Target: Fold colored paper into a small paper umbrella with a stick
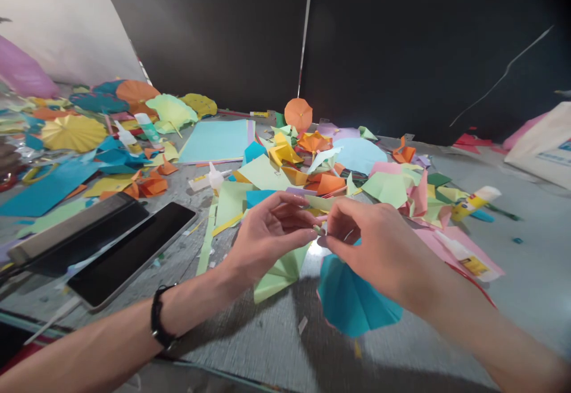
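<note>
My left hand [279, 226] and my right hand [372, 244] meet above the near middle of the table, fingertips almost touching. Between them is a small pale green paper piece [318, 230], perhaps a rolled strip, pinched by my left thumb and fingers. My right thumb and index finger are pressed together at its other side; what they grip is mostly hidden. A pleated blue paper umbrella [357, 298] lies below my right hand, partly covered by it. Under my left hand is a folded light green paper piece [281, 277].
A black phone [134, 253] and a dark device [74, 226] lie left of my left forearm. Coloured paper scraps, a glue bottle [215, 176], a yellow glue stick [475, 203] and a glue tube [468, 256] surround my hands. Paper umbrellas, including an orange one [298, 115], stand farther back.
</note>
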Available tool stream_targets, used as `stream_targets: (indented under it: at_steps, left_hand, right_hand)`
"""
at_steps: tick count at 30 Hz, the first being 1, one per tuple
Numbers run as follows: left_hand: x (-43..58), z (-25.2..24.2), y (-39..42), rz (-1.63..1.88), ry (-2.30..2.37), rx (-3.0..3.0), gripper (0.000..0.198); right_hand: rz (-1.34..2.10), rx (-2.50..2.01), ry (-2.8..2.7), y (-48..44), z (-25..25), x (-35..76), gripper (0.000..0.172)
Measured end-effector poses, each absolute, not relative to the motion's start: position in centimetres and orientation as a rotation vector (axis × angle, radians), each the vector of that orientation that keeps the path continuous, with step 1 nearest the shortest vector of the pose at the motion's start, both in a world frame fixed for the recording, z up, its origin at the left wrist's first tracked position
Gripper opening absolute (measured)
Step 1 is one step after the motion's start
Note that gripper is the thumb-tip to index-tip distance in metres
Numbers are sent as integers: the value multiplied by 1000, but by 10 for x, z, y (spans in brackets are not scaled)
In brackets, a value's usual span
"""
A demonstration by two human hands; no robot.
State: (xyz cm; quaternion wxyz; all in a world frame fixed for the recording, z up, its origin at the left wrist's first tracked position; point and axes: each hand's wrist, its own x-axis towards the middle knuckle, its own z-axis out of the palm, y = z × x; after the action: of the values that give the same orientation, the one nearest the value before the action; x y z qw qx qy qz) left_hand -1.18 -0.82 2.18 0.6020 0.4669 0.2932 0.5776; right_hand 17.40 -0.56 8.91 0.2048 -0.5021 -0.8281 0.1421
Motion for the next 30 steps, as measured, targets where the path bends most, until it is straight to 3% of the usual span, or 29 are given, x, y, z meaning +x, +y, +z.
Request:
stream_targets:
  at_steps: [10,19,25,30]
  left_hand:
    - [-16,24,-4,1288,754,1069,33]
    - [-20,14,2,1204,744,1037,37]
    - [-18,10,5,1200,821,990,40]
    - [-14,7,3,1254,845,967,38]
  right_hand:
    - [97,-1286,-2612,-4,98,177,21]
    - [-71,-1156,-2943,4,111,165,36]
    - [-258,-881,-2785,9,83,168,39]
    - [-217,-1040,-2474,-5,45,172,33]
